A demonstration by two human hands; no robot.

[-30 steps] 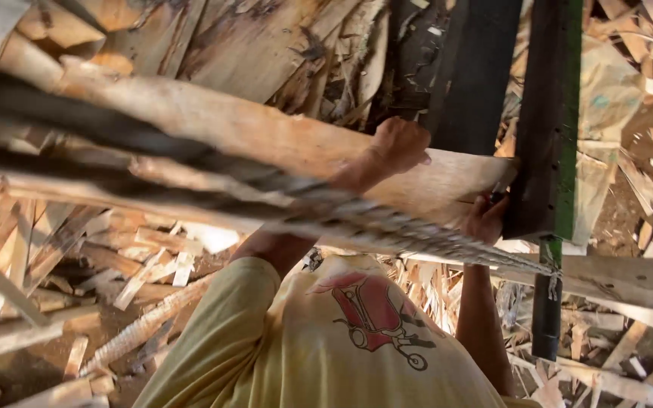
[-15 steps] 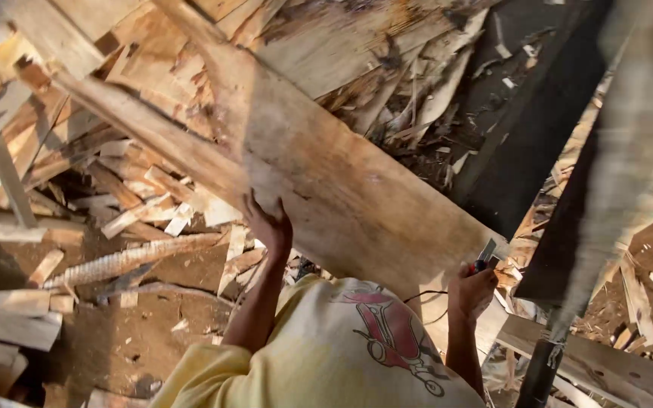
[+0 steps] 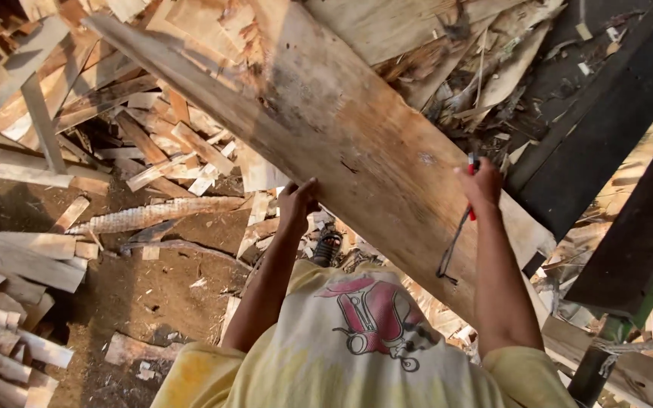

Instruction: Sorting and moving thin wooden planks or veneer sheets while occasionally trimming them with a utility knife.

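Wide wooden plank (image 3: 357,143) slants across the view from upper left to lower right, raised above ground strewn with wood offcuts (image 3: 137,143). Left hand (image 3: 296,202) grips its lower edge, fingers curled onto the board. Right hand (image 3: 481,185) presses against its face, fingers closed around a red marker (image 3: 471,189) with a dark cord (image 3: 451,249) dangling. Dark beams (image 3: 614,121) stand at right, and a yellow shirt (image 3: 357,340) fills the bottom

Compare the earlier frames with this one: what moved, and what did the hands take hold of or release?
The broad, pale wooden plank, lying nearly level across the view a second ago, has swung to a steep diagonal, far end up-left. The left hand has shifted to its lower edge; the right hand stays at its right side, holding a small red-tipped tool. Nothing let go. The scrap-wood litter is unchanged.
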